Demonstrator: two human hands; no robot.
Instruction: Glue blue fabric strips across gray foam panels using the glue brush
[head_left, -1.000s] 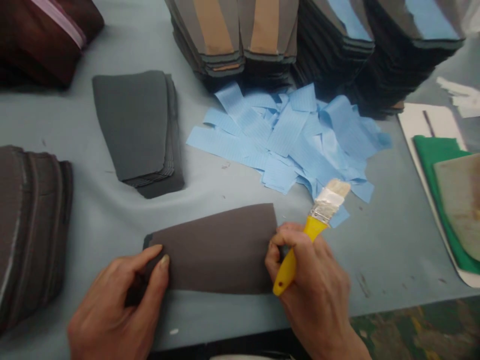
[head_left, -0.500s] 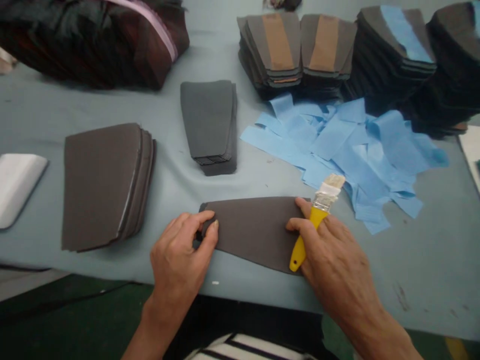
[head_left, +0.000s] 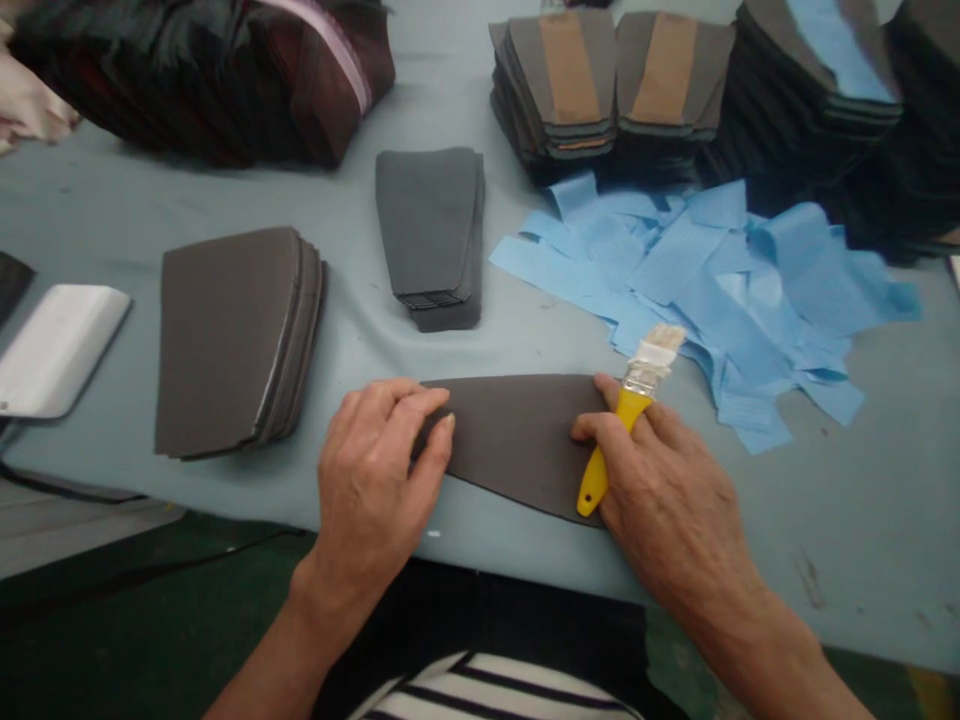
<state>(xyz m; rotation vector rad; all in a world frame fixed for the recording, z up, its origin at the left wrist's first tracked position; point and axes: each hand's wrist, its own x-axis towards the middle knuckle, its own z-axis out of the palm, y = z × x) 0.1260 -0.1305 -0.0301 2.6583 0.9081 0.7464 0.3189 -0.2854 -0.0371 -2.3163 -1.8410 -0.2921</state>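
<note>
Brown piece (head_left: 517, 435) between hands, long axis roughly nine to three o'clock. Left hand (head_left: 379, 465), nearly closed, pinches narrow nine-o'clock end. Right hand (head_left: 667, 480), half curled, touches wide three-o'clock end, holding brush (head_left: 635, 412) pointed toward one o'clock.

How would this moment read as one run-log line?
left hand: at narrower end of brown panel | right hand: holding yellow brush, touching panel's wider end | beyond: blue strips, heaped
</note>
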